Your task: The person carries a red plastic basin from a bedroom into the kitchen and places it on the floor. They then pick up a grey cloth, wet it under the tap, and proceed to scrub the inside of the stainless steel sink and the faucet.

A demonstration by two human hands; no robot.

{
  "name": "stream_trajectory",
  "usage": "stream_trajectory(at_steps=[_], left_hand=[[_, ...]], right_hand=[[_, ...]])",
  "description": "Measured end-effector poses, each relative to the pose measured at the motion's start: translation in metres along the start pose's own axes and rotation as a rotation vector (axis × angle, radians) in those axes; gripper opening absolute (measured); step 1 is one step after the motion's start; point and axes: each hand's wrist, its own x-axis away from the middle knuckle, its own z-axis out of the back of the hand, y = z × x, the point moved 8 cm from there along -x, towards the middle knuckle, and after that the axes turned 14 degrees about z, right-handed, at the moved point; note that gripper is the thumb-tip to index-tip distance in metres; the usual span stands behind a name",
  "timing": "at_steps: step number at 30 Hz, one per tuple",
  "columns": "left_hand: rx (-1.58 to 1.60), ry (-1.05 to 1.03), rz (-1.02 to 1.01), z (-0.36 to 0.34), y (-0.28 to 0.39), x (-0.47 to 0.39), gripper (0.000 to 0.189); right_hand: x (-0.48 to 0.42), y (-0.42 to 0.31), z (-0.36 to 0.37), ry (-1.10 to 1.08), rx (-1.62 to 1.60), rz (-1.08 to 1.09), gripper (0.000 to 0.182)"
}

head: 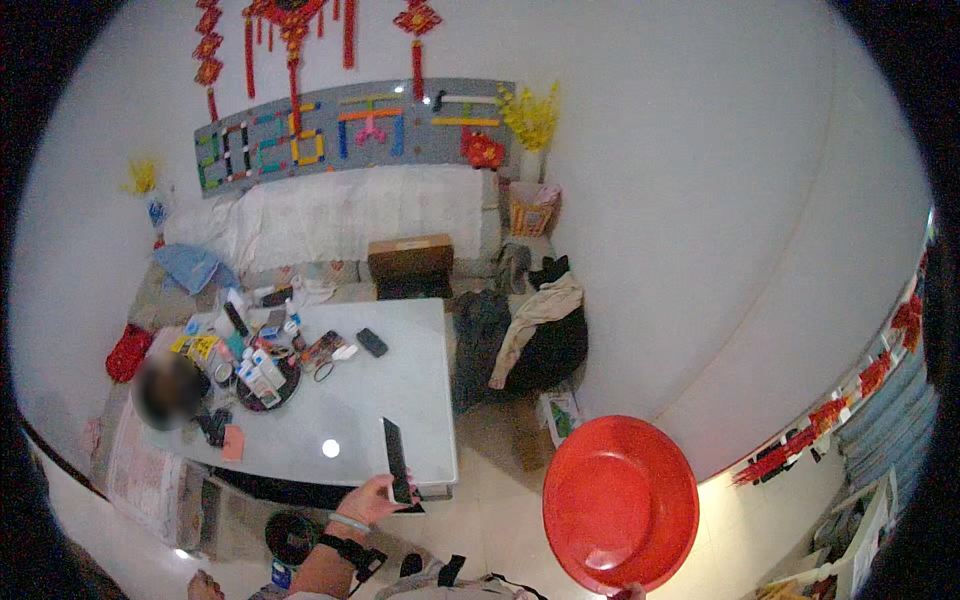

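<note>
My left hand [366, 501] grips a dark smartphone [395, 459] by its lower end, over the front edge of the white table [360, 420]. A light bracelet [349, 523] and a black strap with a small device [352, 553] are around that wrist. At the bottom edge of the view, my right hand [628, 592] holds the rim of a large red plastic basin [615, 502]. The basin is tilted so that its inside faces me, and nothing shows in it. Most of the right hand is cut off by the picture's edge.
A round dark tray [289, 390] with boxes and bottles stands on the table, near another phone [372, 342]. Behind are a cardboard box [410, 259] and a covered sofa [360, 217]. Clothes [540, 330] hang over a seat at right. A black bin [292, 538] stands below the table.
</note>
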Motion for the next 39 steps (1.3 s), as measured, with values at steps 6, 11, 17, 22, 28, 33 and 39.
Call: stream_trajectory(at_steps=[6,11,17,22,28,33,39], left_hand=[[-0.198,-0.183,0.244,-0.131,-0.083,-0.064,0.05],[-0.258,-0.408,0.574,-0.199,-0.139,-0.085,0.057],[-0.689,-0.487,0.883,-0.249,-0.203,-0.123,0.06],[-0.763,-0.619,1.154,-0.309,-0.281,-0.147,0.058],[-0.769,-0.747,1.401,-0.401,-0.387,-0.181,0.072],[-0.768,-0.922,1.384,-0.451,-0.47,-0.2,0.078],[-0.693,-0.825,1.539,-0.49,-0.534,-0.211,0.084]], right_hand=[[0.015,-0.05,0.074,-0.034,0.071,0.065,0.009],[0.052,-0.081,0.095,0.054,0.126,0.04,0.008],[0.057,-0.095,0.157,0.282,0.088,0.088,0.012],[0.055,-0.112,0.196,0.458,-0.026,0.149,0.01],[0.048,-0.191,0.2,0.598,-0.131,0.386,0.007],[-0.01,-0.194,0.267,0.694,-0.368,0.397,0.016],[-0.046,-0.198,0.329,0.737,-0.503,0.27,0.032]])
